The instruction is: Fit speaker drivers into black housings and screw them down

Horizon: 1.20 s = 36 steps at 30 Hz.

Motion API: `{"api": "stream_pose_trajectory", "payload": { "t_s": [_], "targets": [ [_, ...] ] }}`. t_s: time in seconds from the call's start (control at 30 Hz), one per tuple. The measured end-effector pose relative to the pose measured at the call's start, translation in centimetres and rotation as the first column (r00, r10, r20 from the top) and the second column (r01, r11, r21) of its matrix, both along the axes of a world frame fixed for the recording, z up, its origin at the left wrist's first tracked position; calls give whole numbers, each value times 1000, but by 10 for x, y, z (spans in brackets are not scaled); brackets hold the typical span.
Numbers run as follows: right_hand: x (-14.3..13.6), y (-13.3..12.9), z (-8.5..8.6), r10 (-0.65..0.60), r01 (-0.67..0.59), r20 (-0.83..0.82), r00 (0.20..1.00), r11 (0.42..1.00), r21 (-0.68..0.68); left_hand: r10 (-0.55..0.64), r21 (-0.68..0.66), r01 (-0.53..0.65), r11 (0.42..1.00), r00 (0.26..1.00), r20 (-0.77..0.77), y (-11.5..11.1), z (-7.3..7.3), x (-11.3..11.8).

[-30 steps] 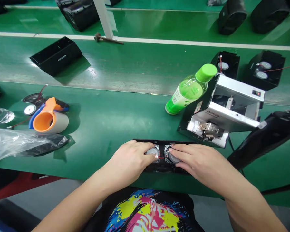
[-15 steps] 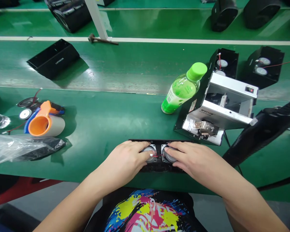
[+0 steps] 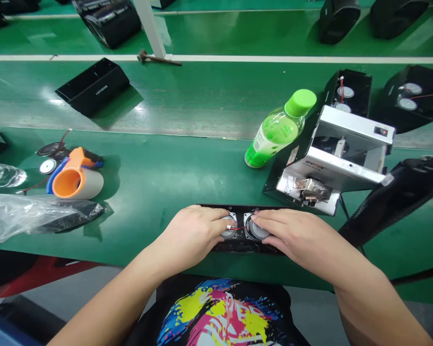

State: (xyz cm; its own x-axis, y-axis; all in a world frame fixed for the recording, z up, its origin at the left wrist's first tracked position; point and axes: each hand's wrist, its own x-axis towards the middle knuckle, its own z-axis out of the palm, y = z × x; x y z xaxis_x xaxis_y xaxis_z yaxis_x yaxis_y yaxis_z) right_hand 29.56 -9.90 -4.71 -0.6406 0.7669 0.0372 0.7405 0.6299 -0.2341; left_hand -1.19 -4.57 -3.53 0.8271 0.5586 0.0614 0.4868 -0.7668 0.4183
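The black panel [image 3: 245,245] lies flat at the table's near edge, its long axis running left to right, speaker backs facing up. The left hand [image 3: 193,235] curls thumb and fingers around the left speaker [image 3: 230,227]; the right hand [image 3: 299,238] grips the right speaker [image 3: 256,228], fingers slightly spread. Beyond the panel, rightward, stand the silver-fronted machine [image 3: 332,168] and green bottle [image 3: 274,134]; farther left lies a black box [image 3: 95,89].

The head view looks from above the shirt [image 3: 223,312], forward and steeply down across the desk [image 3: 166,163]. The shirt is close, bottom centre; left hand [image 3: 193,230] and right hand [image 3: 298,235] are near, lower centre.
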Motion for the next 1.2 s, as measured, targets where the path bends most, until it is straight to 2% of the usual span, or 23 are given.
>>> {"api": "stream_pose_trajectory", "payload": {
  "t_s": [0.5,0.97,1.2],
  "targets": [
    [-8,-3,6,-20,20,3,1000,998,58,18,2,-18,1000,1000,-24,-2,-1,2],
    [-8,-4,7,-41,41,0,999,999,34,23,-38,-25,999,999,-43,-2,1,4],
    [-4,-4,10,-68,67,-27,997,997,-26,34,23,-34,999,999,-34,-6,-1,2]
  ]
}}
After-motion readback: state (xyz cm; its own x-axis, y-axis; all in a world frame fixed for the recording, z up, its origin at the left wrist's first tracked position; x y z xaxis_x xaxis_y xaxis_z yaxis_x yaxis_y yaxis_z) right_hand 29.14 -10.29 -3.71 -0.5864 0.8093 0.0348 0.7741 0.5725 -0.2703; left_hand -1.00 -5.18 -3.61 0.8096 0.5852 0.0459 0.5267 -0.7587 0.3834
